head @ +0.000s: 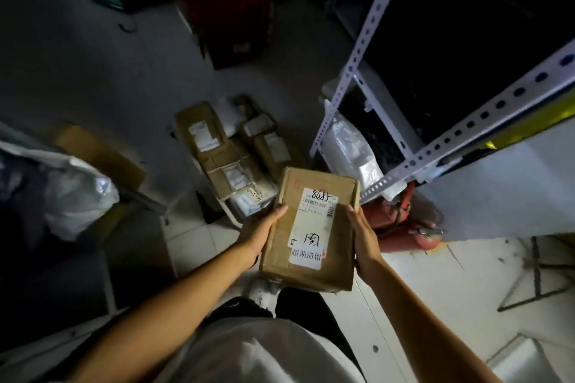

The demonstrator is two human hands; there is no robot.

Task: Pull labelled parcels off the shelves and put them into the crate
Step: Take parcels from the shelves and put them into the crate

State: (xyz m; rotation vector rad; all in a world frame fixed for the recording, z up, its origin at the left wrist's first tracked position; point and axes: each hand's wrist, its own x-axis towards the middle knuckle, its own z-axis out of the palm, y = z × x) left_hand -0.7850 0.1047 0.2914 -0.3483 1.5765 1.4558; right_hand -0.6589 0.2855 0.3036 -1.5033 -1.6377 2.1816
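Parcel (311, 227): labelled brown box, frame centre.
Left grip (259, 230): fingers straight, pressing its side.
Right grip (364, 242): likewise, opposite side.

Bare left hand (259, 232) and bare right hand (365, 238); forearms uncovered, no sleeves reaching wrists, no rings or watch behind fingers. Loose white short-sleeved cotton T-shirt (249, 354) on torso. Black trousers (298, 301) below. Worn pale grey shoe toe (263, 289) showing.
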